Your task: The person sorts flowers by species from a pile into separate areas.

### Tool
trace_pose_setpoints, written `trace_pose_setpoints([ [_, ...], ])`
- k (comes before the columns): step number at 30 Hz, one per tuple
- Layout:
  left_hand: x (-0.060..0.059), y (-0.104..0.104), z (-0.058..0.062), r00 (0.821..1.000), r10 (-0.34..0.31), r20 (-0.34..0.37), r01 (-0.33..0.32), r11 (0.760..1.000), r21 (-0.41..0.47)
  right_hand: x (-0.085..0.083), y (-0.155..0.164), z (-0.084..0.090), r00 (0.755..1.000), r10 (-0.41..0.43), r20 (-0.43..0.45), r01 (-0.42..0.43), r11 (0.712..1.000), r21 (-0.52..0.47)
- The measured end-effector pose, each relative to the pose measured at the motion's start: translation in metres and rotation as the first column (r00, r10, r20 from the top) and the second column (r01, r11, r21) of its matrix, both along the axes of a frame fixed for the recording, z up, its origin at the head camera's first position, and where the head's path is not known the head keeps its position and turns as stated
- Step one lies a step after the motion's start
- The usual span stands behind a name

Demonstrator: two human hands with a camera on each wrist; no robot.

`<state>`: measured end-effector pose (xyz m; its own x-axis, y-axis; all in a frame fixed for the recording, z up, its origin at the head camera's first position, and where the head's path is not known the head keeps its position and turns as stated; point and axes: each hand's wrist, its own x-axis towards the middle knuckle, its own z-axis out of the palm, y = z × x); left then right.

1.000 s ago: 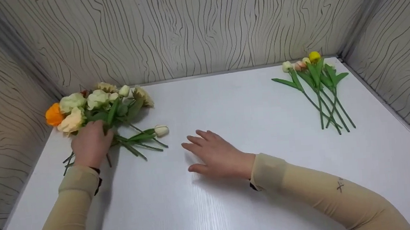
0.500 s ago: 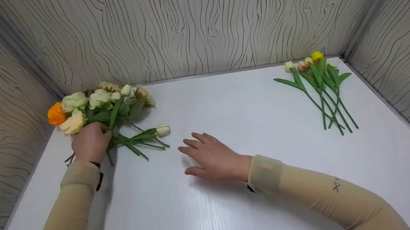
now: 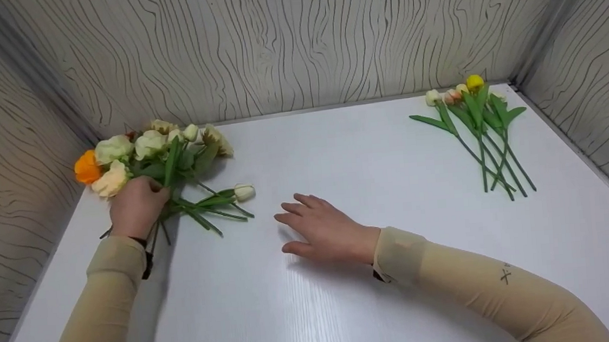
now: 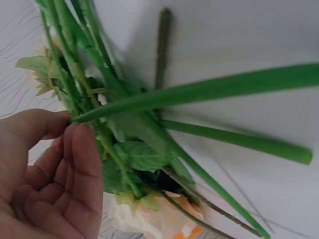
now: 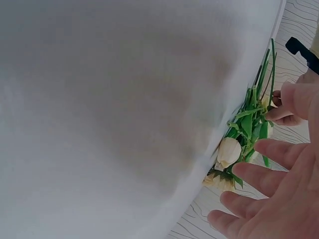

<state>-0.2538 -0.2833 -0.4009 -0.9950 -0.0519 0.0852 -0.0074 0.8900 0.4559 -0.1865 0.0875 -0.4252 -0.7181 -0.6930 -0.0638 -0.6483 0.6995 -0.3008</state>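
My left hand [image 3: 139, 207] is at the left pile of flowers, its thumb and forefinger pinching the green stem of a tulip [image 4: 209, 90]. That tulip's long leaf [image 3: 172, 162] stands up in front of the pile, and its lower stem shows beside the wrist. Around it lie pale green and cream blooms [image 3: 113, 149], an orange flower [image 3: 87, 167] and crossed green stems. One white tulip [image 3: 244, 192] points right at the pile's edge. Over the middle of the white table my right hand [image 3: 328, 231] is held with fingers spread, holding nothing.
At the back right lies a group of several tulips [image 3: 477, 111] with white, peach and yellow heads, their stems crossing toward the front. The white table [image 3: 325, 153] meets wood-patterned walls [image 3: 283, 42] at the back and sides.
The left hand has risen slightly with the pinched tulip, whose lower stem now shows below the hand. The right hand has barely moved, fingers still spread.
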Motion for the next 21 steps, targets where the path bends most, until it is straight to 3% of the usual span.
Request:
trace_pose_setpoints([
  [6, 0.002, 0.016, 0.017, 1.000, -0.015, 0.003, 0.015, 0.994, 0.104, -0.005, 0.003, -0.003, 1.000, -0.016, 0.007, 0.016, 0.999, -0.028],
  [10, 0.004, 0.036, 0.028, 0.996, -0.074, 0.053, 0.056, 0.956, 0.288, -0.009, 0.007, -0.005, 0.999, -0.042, 0.027, 0.045, 0.993, -0.113],
  [15, 0.006, 0.075, 0.032, 0.978, -0.181, 0.105, 0.090, 0.815, 0.572, -0.015, 0.012, -0.002, 0.986, -0.125, 0.110, 0.152, 0.945, -0.289],
  [17, 0.007, 0.095, 0.030, 0.971, -0.211, 0.109, 0.089, 0.749, 0.657, -0.017, 0.014, 0.000, 0.973, -0.161, 0.167, 0.212, 0.908, -0.361],
  [21, 0.008, 0.138, 0.023, 0.964, -0.246, 0.098, 0.089, 0.652, 0.753, -0.021, 0.019, 0.005, 0.938, -0.205, 0.279, 0.319, 0.825, -0.466],
])
